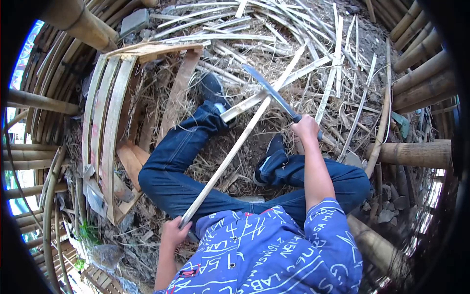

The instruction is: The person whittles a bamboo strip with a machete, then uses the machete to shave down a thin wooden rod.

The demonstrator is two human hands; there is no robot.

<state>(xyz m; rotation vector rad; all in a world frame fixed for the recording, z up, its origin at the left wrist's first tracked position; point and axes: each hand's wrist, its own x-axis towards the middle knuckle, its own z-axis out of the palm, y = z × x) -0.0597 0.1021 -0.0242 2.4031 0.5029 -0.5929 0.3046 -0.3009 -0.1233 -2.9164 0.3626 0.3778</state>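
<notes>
My left hand (pixel 175 231) is closed around the lower end of a long bamboo strip (pixel 227 156), which slants up and away to the right. In my right hand (pixel 306 127) is the handle of a machete (pixel 270 89), its blade pointing up and to the left. The blade crosses over the strip near its far part; whether it touches cannot be made out. Beneath the strip, another split bamboo piece (pixel 245 106) lies crosswise, one end beside my shoe (pixel 211 88).
A wooden slatted crate (pixel 113 117) lies on the left. Many bamboo strips (pixel 215 37) and shavings cover the ground ahead. Bamboo poles (pixel 416 154) stand as walls on both sides. A grey block (pixel 134 22) sits at the upper left, stones (pixel 387 214) at the right.
</notes>
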